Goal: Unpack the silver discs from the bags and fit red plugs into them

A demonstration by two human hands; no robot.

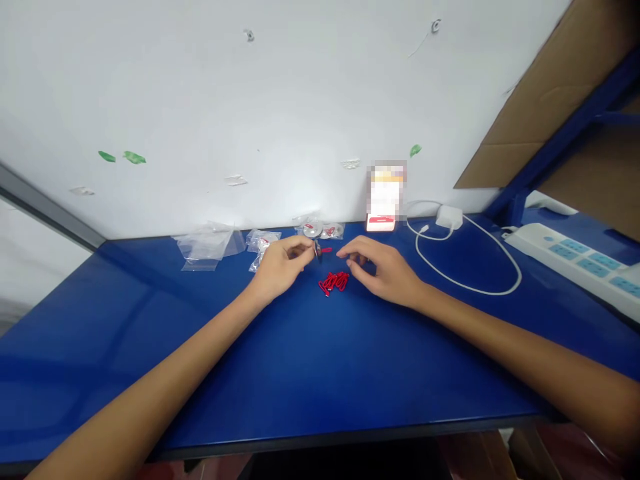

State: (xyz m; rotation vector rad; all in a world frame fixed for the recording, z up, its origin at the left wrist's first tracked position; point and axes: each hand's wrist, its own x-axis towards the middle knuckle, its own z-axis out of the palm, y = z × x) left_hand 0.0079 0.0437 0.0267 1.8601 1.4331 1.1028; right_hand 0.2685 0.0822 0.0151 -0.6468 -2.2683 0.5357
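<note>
Head view shows the left hand (pixel 281 268) pinching a small, thin, dark-edged piece (pixel 317 251) between thumb and forefinger, over the blue table (pixel 280 373) and just behind a little heap of red cords (pixel 336 281). A short red loop (pixel 327 250) shows right beside the piece; whether it is fastened to it I cannot tell. Something this slim is, I would judge, best gripped lightly by the rim, turned so that its edge is plain to see and the fingertips leave the side toward the other hand free. The cords lie over one another, so taking a single one near its end would work better than scooping at the middle, where the loops could snag. Slow, small finger movements suit the narrow space, with the filled clear bags (pixel 270 236) close behind. As for pose, the left forearm slants in from the lower left, wrist slightly bent, the thumb and forefinger closed together at their tips. The right hand (pixel 383 270) comes in from the other side, palm down, fingers curled and thumb a little apart from the forefinger, with nothing visible between them; its fingertips hover near the red loop, just above the heap
</note>
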